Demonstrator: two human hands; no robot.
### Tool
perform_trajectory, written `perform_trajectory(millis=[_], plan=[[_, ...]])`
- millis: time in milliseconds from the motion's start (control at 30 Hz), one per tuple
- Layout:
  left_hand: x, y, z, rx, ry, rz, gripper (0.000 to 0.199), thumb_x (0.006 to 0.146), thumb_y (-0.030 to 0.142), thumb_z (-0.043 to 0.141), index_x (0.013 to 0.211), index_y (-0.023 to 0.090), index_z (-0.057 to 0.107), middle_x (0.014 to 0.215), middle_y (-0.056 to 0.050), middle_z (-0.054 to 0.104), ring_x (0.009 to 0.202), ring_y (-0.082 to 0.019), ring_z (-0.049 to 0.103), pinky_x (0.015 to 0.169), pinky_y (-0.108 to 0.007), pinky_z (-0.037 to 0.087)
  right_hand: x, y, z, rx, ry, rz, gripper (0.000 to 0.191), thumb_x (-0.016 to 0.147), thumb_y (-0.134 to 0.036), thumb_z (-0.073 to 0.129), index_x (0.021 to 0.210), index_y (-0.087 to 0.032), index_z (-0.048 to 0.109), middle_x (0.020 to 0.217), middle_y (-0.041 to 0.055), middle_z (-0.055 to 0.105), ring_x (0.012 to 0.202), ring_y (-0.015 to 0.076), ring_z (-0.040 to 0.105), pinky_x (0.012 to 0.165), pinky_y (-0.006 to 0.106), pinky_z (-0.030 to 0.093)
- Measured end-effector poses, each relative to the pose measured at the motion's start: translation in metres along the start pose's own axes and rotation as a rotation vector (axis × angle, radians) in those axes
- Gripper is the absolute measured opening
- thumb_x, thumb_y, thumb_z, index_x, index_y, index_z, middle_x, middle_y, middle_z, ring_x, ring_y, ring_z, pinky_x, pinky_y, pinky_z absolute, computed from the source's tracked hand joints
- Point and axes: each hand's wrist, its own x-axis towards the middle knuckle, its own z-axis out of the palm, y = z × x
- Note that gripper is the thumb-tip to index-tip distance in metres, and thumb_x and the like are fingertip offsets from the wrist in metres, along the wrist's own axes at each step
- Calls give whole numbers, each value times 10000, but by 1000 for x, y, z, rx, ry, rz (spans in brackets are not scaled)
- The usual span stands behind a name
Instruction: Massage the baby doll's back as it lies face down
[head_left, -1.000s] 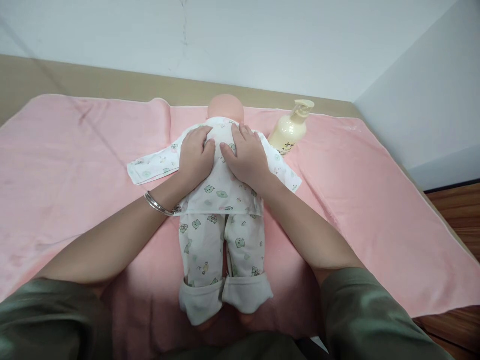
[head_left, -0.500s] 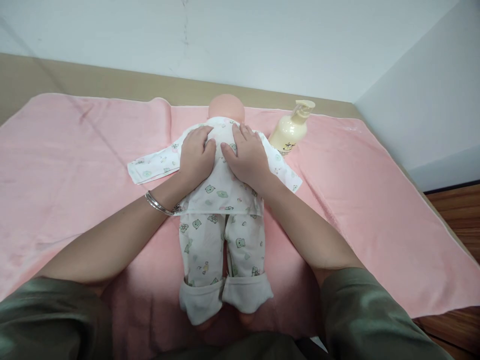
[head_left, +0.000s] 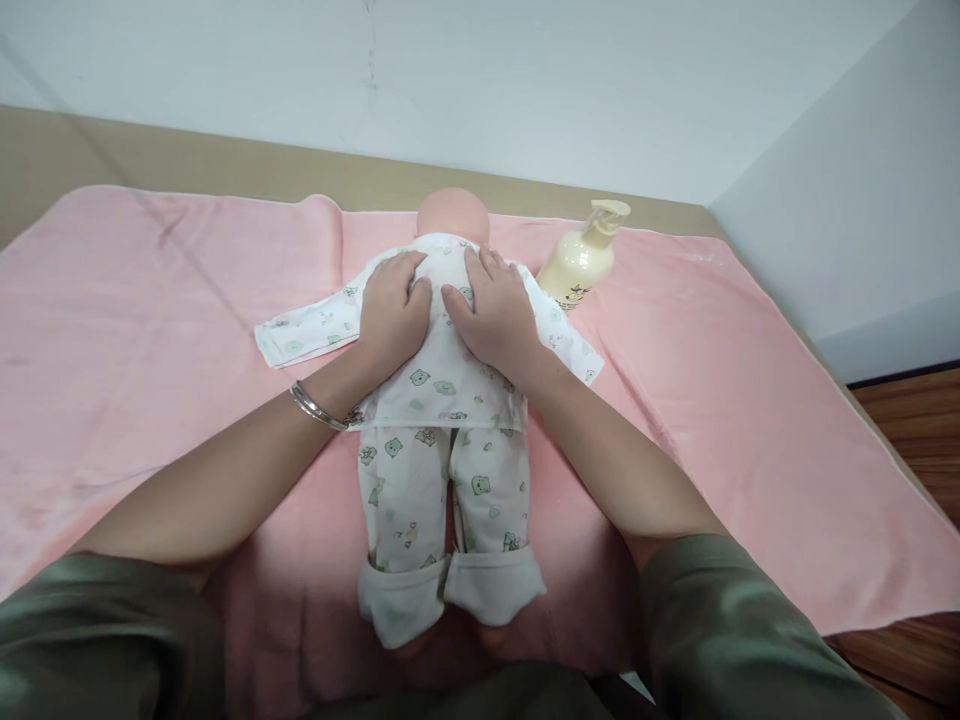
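- A doll [head_left: 442,400] is being kept lying face down in the middle of a pink towel [head_left: 150,330], with its bare head [head_left: 452,213] pointing away toward the wall.
- The doll is being dressed in a white top [head_left: 442,380] and white pants [head_left: 442,500] with little bears on them.
- The left hand [head_left: 391,312] is being pressed flat on the left side of the doll's back, on the white top.
- Its fingers [head_left: 397,268] are being held close together and laid out flat; nothing is being gripped.
- The right hand [head_left: 495,315] is being pressed flat on the right side of the back, just beside the left hand.
- Its fingers [head_left: 491,265] are being spread a little and laid flat on the top; nothing is being gripped here either.
- The two thumbs are being kept almost touching in the middle of the back.
- A silver bracelet [head_left: 315,408] is being worn on the left wrist.
- One empty sleeve [head_left: 300,335] of the top is being left lying flat on the towel, to the left of the doll.
- A cream pump bottle [head_left: 581,262] is being left on the towel, near the doll's right shoulder and apart from the right hand.
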Motion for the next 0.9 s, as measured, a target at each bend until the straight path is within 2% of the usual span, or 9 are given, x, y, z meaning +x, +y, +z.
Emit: perform_trajectory(millis=[200, 333, 400, 500, 600, 667, 767, 900], plan=[[0, -1, 1, -1, 7, 1, 410, 889, 233, 408, 1193, 202, 682, 1302, -99, 699, 1257, -275, 606, 1185, -461, 464, 2, 1, 0, -13, 4, -2, 687, 1035, -436, 371, 1604, -54, 328, 1689, 193, 317, 1607, 322, 268, 1350, 542, 194], [1, -5, 2, -12, 27, -7, 404, 890, 251, 423, 1200, 209, 680, 1320, -87, 701, 1281, -265, 604, 1200, -450, 458, -13, -16, 1, -34, -14, 24, 670, 1033, -377, 365, 1608, -37, 312, 1695, 218, 285, 1608, 368, 250, 1334, 594, 209], [0, -7, 2, -16, 31, -7, 395, 897, 259, 423, 1192, 214, 681, 1323, -83, 704, 1283, -258, 608, 1200, -437, 458, -26, -28, 3, -65, -11, -33, 651, 1016, -307, 382, 1608, -45, 317, 1709, 206, 254, 1619, 388, 205, 1335, 616, 194], [0, -9, 2, -17, 31, -5, 390, 907, 248, 405, 1189, 231, 674, 1305, -65, 710, 1258, -238, 622, 1179, -406, 472, -38, -39, 4, -102, -20, -164, 648, 990, -228, 385, 1605, -34, 321, 1720, 180, 240, 1634, 366, 163, 1364, 568, 158], [1, -10, 1, -20, 18, 1, 386, 926, 243, 380, 1183, 232, 667, 1294, -70, 704, 1247, -237, 618, 1177, -408, 468, -29, -30, 1, -84, -52, -239, 613, 998, -227, 346, 1589, -62, 370, 1714, 143, 281, 1634, 311, 197, 1376, 517, 151], [1, -8, 0, -19, 2, 4, 386, 933, 240, 369, 1175, 229, 668, 1289, -83, 698, 1248, -253, 613, 1186, -432, 462, -13, -16, -2, -42, -78, -251, 586, 1021, -277, 313, 1581, -128, 402, 1715, 90, 299, 1633, 280, 213, 1372, 541, 139], [-3, -1, -1, 20, -20, 25, 424, 949, 248, 346, 1245, 215, 649, 1350, -109, 671, 1315, -288, 581, 1227, -493, 428, 8, 6, -3, 22, -69, -132, 636, 1038, -394, 303, 1609, -113, 330, 1721, 99, 272, 1635, 275, 210, 1362, 576, 128], [-19, 16, 0, 137, -90, 170, 498, 975, 270, 325, 1377, 112, 573, 1503, -184, 564, 1477, -341, 454, 1299, -583, 311, 18, 16, 0, 39, -42, -26, 711, 1037, -448, 308, 1616, -37, 275, 1715, 153, 265, 1634, 294, 209, 1361, 558, 150]])
